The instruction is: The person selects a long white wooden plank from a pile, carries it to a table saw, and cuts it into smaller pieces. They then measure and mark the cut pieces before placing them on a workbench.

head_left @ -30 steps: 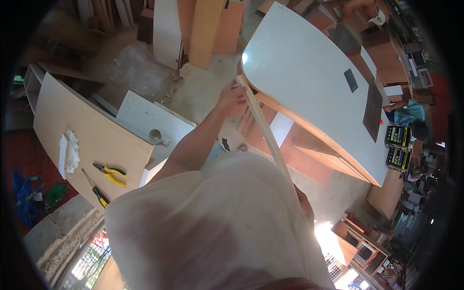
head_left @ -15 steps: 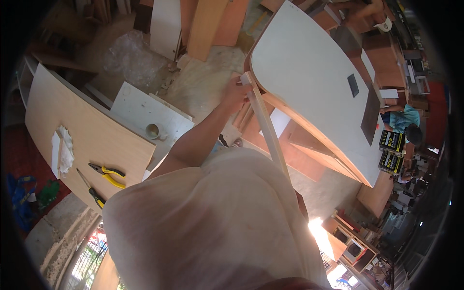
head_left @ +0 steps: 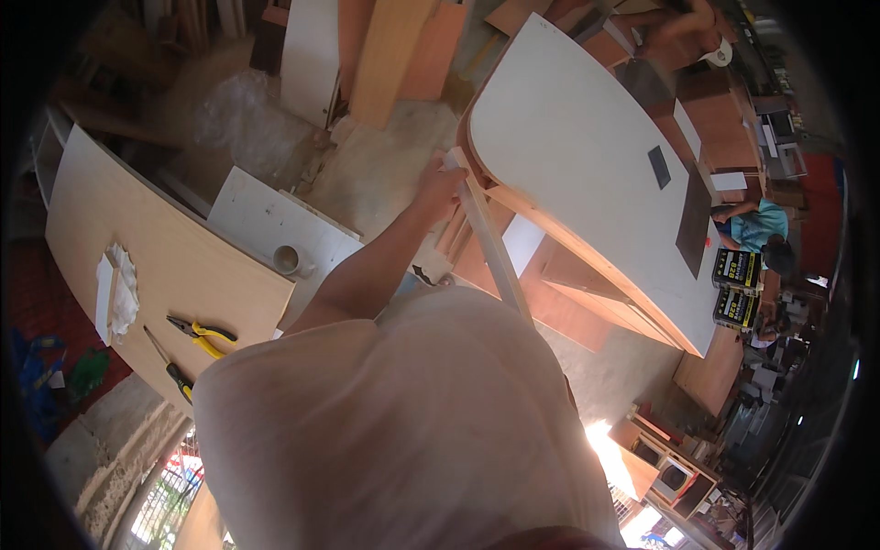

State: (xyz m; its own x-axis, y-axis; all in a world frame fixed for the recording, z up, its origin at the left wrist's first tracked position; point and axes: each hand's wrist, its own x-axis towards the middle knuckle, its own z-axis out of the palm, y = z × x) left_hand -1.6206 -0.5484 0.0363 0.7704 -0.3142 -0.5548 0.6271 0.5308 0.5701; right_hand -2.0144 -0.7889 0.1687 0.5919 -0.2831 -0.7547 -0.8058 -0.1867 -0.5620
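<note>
Shop: cluttered woodworking floor, panels leaning all around.
Grip: left hand [head_left: 438, 181] was closed around the top end of a long pale wooden strip [head_left: 495, 252]; right hand hidden under the shirt, can't tell.
Strip: ran from beside the white curved tabletop [head_left: 587, 156] down toward the torso.
Handling: likely light, stiff, whippy (better held nearer mid-length).
Nearby: yellow pliers [head_left: 202, 334] on the plywood sheet [head_left: 174, 266].

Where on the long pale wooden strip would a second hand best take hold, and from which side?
Grip the strip at its bare middle, probably from its open left side: the left hand already holds the top end, and the white tabletop crowds its right.
</note>
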